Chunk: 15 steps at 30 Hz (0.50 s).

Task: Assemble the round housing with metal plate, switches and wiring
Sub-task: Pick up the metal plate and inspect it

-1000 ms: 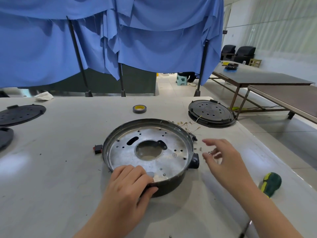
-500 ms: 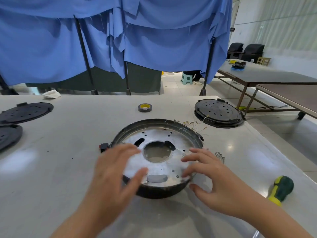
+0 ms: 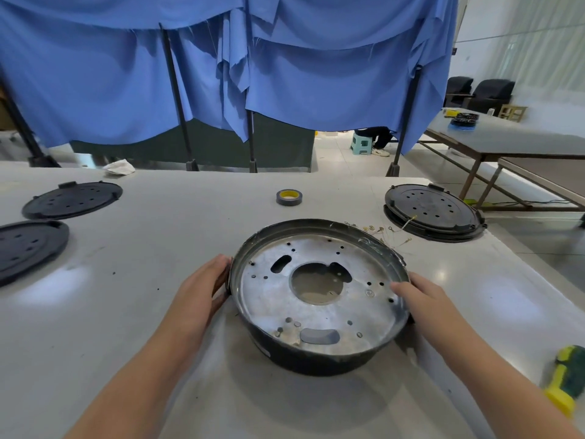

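Grey table (image 3: 158,312), hands (image 3: 202,289) flanking round housing (image 3: 316,359)

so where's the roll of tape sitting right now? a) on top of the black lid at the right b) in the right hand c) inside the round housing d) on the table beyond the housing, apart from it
d: the roll of tape lies flat on the table past the far rim of the round housing, touching neither it nor either hand.
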Motion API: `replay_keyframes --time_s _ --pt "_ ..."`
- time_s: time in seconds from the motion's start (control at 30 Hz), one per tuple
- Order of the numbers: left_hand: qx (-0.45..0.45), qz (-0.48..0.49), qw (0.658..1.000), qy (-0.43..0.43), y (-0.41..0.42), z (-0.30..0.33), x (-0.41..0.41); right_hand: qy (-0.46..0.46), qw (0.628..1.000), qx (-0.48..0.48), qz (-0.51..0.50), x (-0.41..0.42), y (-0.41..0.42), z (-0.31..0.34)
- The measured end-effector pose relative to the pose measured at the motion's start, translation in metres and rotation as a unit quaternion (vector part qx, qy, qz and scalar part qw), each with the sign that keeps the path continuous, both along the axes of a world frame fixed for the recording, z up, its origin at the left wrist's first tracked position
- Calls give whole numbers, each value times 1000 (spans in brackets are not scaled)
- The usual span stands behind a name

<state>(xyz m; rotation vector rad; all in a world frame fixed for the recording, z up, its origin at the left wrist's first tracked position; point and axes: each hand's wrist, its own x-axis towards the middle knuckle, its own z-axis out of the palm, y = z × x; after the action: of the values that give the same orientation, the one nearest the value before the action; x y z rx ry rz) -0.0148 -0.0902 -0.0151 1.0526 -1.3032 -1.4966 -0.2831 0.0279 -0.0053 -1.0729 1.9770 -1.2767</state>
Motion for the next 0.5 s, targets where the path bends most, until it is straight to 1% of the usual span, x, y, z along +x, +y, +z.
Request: replay_keyframes --time_s 0.13,0.23,0.33,0.4,0.5 --pt "14 44 999 -22 -8 -1 8 3 1000 -16 -1 -1 -4 2" --pt "40 61 997 9 -8 -1 14 -2 1000 -3 1 -3 -4 4" --pt "72 30 997 5 -3 1 19 10 1000 20 12 -15 -2 6" --pt "102 -17 994 -19 -2 1 22 15 998 46 48 -20 1 10" --pt "127 -99 986 -51 0 2 22 6 996 72 49 -25 3 13"
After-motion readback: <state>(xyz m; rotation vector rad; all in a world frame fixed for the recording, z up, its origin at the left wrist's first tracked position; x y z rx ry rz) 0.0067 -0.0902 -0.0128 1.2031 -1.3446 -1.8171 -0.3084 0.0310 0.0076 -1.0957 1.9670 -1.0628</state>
